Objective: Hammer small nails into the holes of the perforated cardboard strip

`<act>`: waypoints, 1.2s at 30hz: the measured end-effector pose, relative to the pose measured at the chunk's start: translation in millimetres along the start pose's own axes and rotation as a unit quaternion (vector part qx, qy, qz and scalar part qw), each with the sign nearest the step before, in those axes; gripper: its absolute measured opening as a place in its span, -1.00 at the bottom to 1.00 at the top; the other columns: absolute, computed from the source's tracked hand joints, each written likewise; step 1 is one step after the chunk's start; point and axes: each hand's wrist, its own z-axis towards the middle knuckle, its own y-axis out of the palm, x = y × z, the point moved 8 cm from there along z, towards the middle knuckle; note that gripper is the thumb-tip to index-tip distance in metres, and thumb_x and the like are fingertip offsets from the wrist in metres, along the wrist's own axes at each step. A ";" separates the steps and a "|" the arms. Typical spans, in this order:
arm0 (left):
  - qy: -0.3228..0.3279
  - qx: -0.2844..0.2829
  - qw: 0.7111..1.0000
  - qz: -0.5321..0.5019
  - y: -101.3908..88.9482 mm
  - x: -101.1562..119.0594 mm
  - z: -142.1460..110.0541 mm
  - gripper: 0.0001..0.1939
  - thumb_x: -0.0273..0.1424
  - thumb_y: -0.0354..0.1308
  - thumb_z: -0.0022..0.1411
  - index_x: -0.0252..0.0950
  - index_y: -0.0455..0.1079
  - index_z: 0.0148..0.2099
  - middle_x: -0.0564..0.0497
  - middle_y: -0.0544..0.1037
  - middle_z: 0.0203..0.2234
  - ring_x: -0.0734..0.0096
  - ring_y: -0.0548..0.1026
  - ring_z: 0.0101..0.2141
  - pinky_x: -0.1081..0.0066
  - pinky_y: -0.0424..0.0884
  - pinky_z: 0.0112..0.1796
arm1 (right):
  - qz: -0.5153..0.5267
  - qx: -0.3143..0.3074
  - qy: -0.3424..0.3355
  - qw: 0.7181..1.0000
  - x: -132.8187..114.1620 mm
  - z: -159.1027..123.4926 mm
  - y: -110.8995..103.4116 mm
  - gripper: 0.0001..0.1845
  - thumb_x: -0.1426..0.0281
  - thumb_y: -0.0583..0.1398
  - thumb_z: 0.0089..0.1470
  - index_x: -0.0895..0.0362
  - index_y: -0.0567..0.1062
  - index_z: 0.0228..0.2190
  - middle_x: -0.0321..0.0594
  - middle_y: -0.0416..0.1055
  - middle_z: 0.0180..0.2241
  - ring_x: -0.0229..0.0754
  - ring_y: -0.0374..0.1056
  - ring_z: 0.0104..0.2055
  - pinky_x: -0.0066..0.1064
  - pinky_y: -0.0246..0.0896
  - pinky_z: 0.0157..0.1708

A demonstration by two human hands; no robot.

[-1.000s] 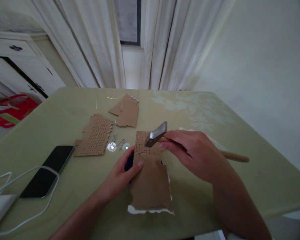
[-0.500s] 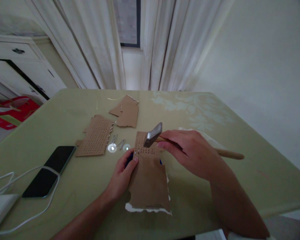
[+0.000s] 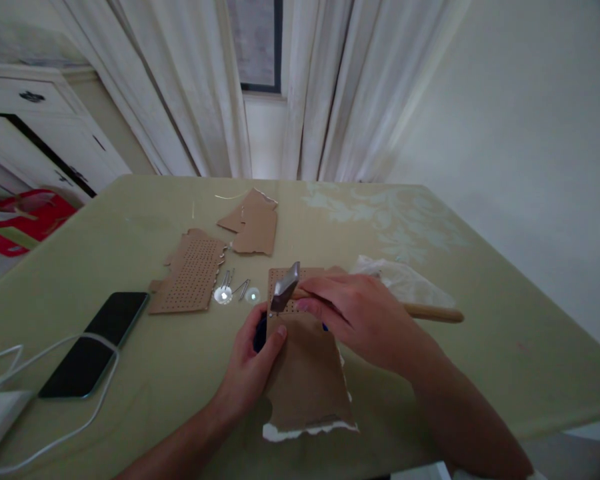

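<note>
A hammer (image 3: pixel 286 288) with a metal head and wooden handle is gripped near its head by my right hand (image 3: pixel 355 310). Its head is over the perforated end of a piece of brown cardboard (image 3: pixel 310 373); whether they touch I cannot tell. My left hand (image 3: pixel 253 353) is closed on the cardboard's left edge, thumb on top. Under that edge, something dark blue (image 3: pixel 260 337) shows beside the fingers, mostly hidden. Small nail-like points stand in the cardboard near the hammer head. Left of it lie several nails (image 3: pixel 243 288) and two round discs, one being a silvery disc (image 3: pixel 223 295).
A second perforated cardboard piece (image 3: pixel 187 277) lies to the left, with cardboard scraps (image 3: pixel 256 227) farther back. A phone (image 3: pixel 95 347) sits at left, crossed by a white cable (image 3: pixel 100 339). Clear plastic film (image 3: pixel 405 280) lies behind my right hand.
My right hand and the hammer have moved left and down, bringing the head nearer my left thumb. The cardboard has turned slightly, its near end shifting right.
</note>
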 end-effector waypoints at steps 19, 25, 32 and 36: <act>0.013 0.013 1.000 0.019 -1.4 4.0 1.9 -0.56 -0.03 0.30 0.37 -0.09 0.52 0.19 -0.05 0.67 0.13 -0.04 0.58 0.19 0.01 0.44 0.29 | -0.028 -0.054 -0.015 0.998 -2.2 9.2 19.5 -0.69 0.20 0.22 0.57 0.10 0.71 -0.07 -0.15 0.72 -0.10 0.01 0.62 -0.08 -0.24 0.28 -0.12; -0.002 0.006 1.000 -0.002 -0.9 -0.2 0.7 -0.48 0.03 0.33 0.33 -0.11 0.55 0.21 -0.09 0.66 0.16 -0.09 0.57 0.22 0.01 0.46 0.27 | -0.018 -0.049 -0.025 0.998 -0.6 5.1 14.9 -0.73 0.23 0.23 0.56 0.08 0.72 -0.03 -0.14 0.72 -0.08 0.02 0.62 -0.08 -0.24 0.31 -0.10; 0.065 0.099 0.991 0.065 -57.8 13.0 42.8 -0.40 0.08 -0.03 0.51 -0.26 0.55 0.19 -0.25 0.67 0.04 -0.09 0.62 0.04 -0.01 0.57 0.02 | 0.021 0.051 0.012 0.998 22.0 -4.2 -21.6 -0.72 0.26 0.20 0.57 0.05 0.71 -0.09 -0.16 0.70 -0.17 -0.07 0.59 -0.16 -0.30 0.31 -0.11; 0.181 0.134 0.888 0.400 -74.3 28.2 62.1 -0.50 -0.07 0.09 0.47 -0.25 0.56 0.23 -0.29 0.62 0.08 -0.18 0.54 0.11 -0.15 0.41 0.22 | 0.012 0.057 0.008 0.998 24.9 -3.2 -22.7 -0.71 0.25 0.20 0.57 0.06 0.72 -0.08 -0.14 0.71 -0.15 -0.05 0.60 -0.13 -0.29 0.31 -0.10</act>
